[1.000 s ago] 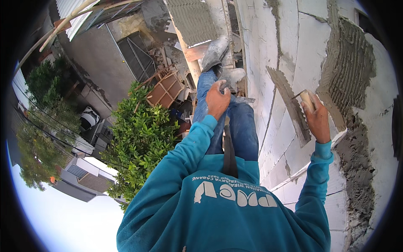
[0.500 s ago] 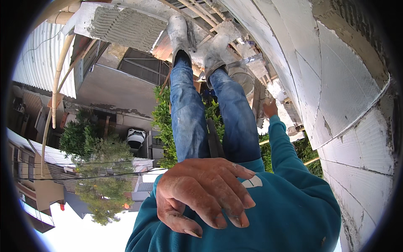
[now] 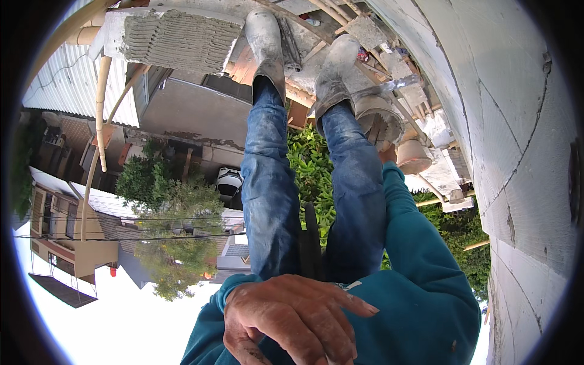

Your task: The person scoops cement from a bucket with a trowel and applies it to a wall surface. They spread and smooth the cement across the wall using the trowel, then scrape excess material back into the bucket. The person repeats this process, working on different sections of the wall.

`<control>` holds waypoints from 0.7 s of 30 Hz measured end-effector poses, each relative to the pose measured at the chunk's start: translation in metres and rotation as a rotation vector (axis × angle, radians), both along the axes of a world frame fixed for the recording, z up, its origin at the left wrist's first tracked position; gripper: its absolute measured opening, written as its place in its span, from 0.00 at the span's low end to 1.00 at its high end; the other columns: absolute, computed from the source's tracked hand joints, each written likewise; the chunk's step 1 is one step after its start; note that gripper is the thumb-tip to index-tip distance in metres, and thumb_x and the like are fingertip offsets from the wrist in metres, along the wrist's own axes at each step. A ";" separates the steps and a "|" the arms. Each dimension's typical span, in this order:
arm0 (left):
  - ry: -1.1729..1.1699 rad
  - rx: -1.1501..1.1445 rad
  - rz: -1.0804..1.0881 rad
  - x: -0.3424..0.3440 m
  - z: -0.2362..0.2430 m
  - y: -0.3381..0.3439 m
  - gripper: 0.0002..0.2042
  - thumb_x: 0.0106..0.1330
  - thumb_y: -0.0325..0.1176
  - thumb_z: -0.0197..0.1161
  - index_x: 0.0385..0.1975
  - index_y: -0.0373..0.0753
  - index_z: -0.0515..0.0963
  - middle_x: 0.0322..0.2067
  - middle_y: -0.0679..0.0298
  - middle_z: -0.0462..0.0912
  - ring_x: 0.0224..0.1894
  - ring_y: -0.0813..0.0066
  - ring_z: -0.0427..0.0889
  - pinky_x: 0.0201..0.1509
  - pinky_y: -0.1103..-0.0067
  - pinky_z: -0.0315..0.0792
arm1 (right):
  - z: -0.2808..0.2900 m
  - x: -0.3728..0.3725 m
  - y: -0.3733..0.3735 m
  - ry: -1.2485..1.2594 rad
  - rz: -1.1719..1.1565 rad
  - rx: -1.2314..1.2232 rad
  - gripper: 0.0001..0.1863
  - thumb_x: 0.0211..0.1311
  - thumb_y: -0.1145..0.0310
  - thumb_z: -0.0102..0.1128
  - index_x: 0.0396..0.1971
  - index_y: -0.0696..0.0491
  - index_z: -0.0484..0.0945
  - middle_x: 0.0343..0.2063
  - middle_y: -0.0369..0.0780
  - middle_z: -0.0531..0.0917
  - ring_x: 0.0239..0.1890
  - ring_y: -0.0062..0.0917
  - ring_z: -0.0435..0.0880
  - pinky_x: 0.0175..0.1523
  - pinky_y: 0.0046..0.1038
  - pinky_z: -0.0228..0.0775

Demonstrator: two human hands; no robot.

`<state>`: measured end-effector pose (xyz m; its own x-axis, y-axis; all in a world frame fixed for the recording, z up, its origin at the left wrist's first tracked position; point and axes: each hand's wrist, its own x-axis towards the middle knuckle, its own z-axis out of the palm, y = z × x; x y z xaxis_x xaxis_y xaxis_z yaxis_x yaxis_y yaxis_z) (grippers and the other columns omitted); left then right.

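Close below the camera, my left hand (image 3: 291,316) hangs over my teal sweatshirt, its dusty fingers loosely curved and empty. Far down at the right, my right hand (image 3: 387,152) reaches beside my jeans (image 3: 348,176) toward a dirty bucket (image 3: 412,159) and a round mortar-stained container (image 3: 380,112); its fingers are too small and hidden to tell what they hold. My grey, dust-covered boots (image 3: 331,76) rest on scaffold planks. Left of them lies a pale slab (image 3: 176,39) coated with ridged grey mortar.
A pale block wall (image 3: 523,170) runs along the right. Bamboo poles (image 3: 102,115) and corrugated sheets (image 3: 73,85) are at the upper left. Far below are green shrubs (image 3: 307,170), trees, wires, a white car (image 3: 229,182) and houses (image 3: 67,243).
My left hand has come from my knee up close to the camera. My right hand has left the trowel's place at the wall and moved down beside my legs. The view has swung leftward.
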<state>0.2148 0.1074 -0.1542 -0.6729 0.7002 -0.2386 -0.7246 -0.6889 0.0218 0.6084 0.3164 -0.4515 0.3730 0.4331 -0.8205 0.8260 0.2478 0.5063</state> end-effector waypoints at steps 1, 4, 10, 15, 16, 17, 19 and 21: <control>-0.018 -0.005 0.002 0.003 -0.001 0.002 0.28 0.53 0.35 0.74 0.54 0.31 0.75 0.45 0.39 0.81 0.48 0.47 0.82 0.71 0.49 0.50 | -0.001 -0.001 0.002 0.009 -0.010 0.022 0.37 0.59 0.64 0.60 0.65 0.54 0.53 0.53 0.58 0.76 0.55 0.51 0.77 0.59 0.46 0.71; -0.094 -0.037 -0.024 -0.001 0.000 0.007 0.30 0.51 0.34 0.75 0.55 0.31 0.74 0.46 0.39 0.81 0.50 0.47 0.81 0.71 0.48 0.50 | -0.030 0.065 -0.002 0.099 0.035 0.098 0.39 0.59 0.66 0.60 0.67 0.51 0.50 0.52 0.57 0.77 0.55 0.52 0.77 0.60 0.46 0.70; -0.052 0.008 -0.012 0.003 -0.016 -0.006 0.33 0.51 0.34 0.75 0.58 0.29 0.71 0.50 0.39 0.79 0.54 0.45 0.79 0.72 0.49 0.49 | -0.068 0.130 -0.011 0.253 0.139 0.025 0.44 0.54 0.61 0.66 0.68 0.50 0.52 0.51 0.57 0.77 0.56 0.52 0.76 0.58 0.46 0.70; -0.011 0.039 0.032 0.002 -0.009 -0.023 0.38 0.51 0.37 0.77 0.62 0.29 0.68 0.55 0.38 0.75 0.56 0.44 0.77 0.73 0.50 0.47 | -0.055 0.063 0.024 0.274 0.178 0.092 0.33 0.54 0.62 0.64 0.61 0.52 0.63 0.51 0.55 0.78 0.51 0.50 0.79 0.55 0.45 0.71; 0.020 0.016 0.064 0.003 -0.011 -0.026 0.37 0.51 0.37 0.76 0.60 0.29 0.68 0.54 0.38 0.76 0.55 0.44 0.77 0.71 0.49 0.49 | -0.040 0.018 0.027 0.423 0.233 0.135 0.30 0.55 0.64 0.62 0.58 0.53 0.66 0.49 0.54 0.79 0.49 0.48 0.81 0.54 0.44 0.71; 0.045 -0.002 0.093 0.001 -0.012 -0.030 0.35 0.52 0.37 0.74 0.59 0.28 0.69 0.53 0.38 0.76 0.54 0.43 0.78 0.70 0.48 0.50 | -0.030 -0.022 0.030 0.573 0.283 0.181 0.27 0.57 0.65 0.61 0.56 0.54 0.68 0.48 0.54 0.80 0.47 0.47 0.83 0.53 0.44 0.72; 0.085 -0.122 0.138 -0.004 -0.019 -0.050 0.26 0.55 0.35 0.69 0.52 0.26 0.73 0.46 0.38 0.78 0.50 0.41 0.80 0.63 0.42 0.58 | -0.044 -0.069 0.046 0.810 -0.039 0.175 0.20 0.61 0.68 0.58 0.54 0.54 0.71 0.35 0.43 0.82 0.31 0.28 0.83 0.31 0.31 0.78; 0.204 -0.396 0.112 -0.014 -0.074 -0.081 0.36 0.54 0.45 0.72 0.58 0.28 0.68 0.52 0.40 0.74 0.53 0.43 0.78 0.63 0.50 0.64 | -0.012 -0.203 0.023 0.828 -0.161 0.096 0.18 0.62 0.70 0.54 0.52 0.55 0.72 0.33 0.41 0.80 0.30 0.22 0.80 0.28 0.25 0.74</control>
